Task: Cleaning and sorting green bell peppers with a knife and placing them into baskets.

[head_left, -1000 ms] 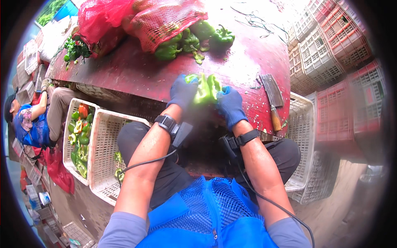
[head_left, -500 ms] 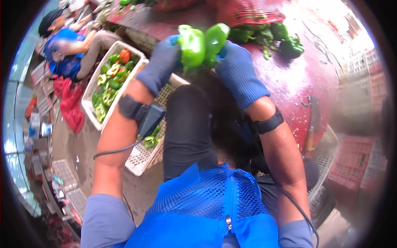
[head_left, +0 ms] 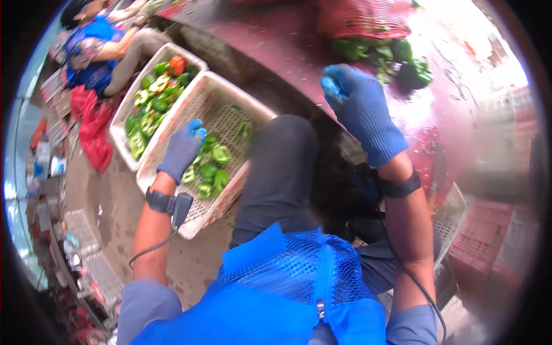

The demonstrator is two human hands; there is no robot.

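My left hand, in a blue knitted glove, hangs over the left side of a white perforated crate. Its fingers are curled in, and nothing shows in them. Below and beside it, several cut green bell peppers lie in the crate. One blurred pepper piece is near the crate's right wall, apart from the others. My right hand, gloved too, is raised over the red tabletop's near edge. Its fingers are closed, and whatever they may hold is hidden. Whole green peppers lie on the table beyond it.
A red mesh sack sits at the back of the red table. A second white crate of peppers adjoins the first. At far left a person sits by a red cloth. Pink crates stand right.
The two green pepper pieces have left my hands. My left hand moved down and left over the crate; my right moved right and slightly up, closing.
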